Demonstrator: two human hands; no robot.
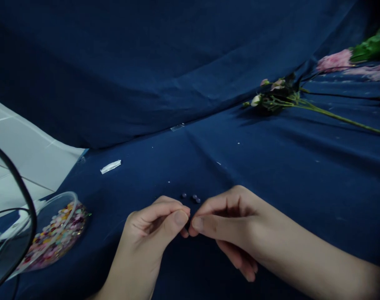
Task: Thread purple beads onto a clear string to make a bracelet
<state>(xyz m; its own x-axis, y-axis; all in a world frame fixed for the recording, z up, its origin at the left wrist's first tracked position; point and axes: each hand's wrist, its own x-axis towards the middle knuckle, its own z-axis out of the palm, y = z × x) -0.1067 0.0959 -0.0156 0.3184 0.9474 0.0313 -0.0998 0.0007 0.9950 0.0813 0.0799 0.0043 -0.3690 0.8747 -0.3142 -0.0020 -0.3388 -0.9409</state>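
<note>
My left hand (pixel 152 233) and my right hand (pixel 230 221) meet fingertip to fingertip low in the middle of the view, over a dark blue cloth (pixel 271 166). Each hand pinches thumb against forefinger. What sits between the fingertips is too small and dark to name. Just beyond the fingertips lie three small pale beads (pixel 192 198) on the cloth. A clear plastic tub (pixel 56 231) of mixed coloured beads lies tilted to the left of my left hand.
Artificial flowers with long green stems (pixel 290 100) lie at the far right, and a pink bloom (pixel 335 61) beyond them. A small white wrapper (pixel 111 166) rests on the cloth at left. White floor tiles (pixel 23 158) show past the cloth's left edge. A black cable (pixel 22 196) curves at bottom left.
</note>
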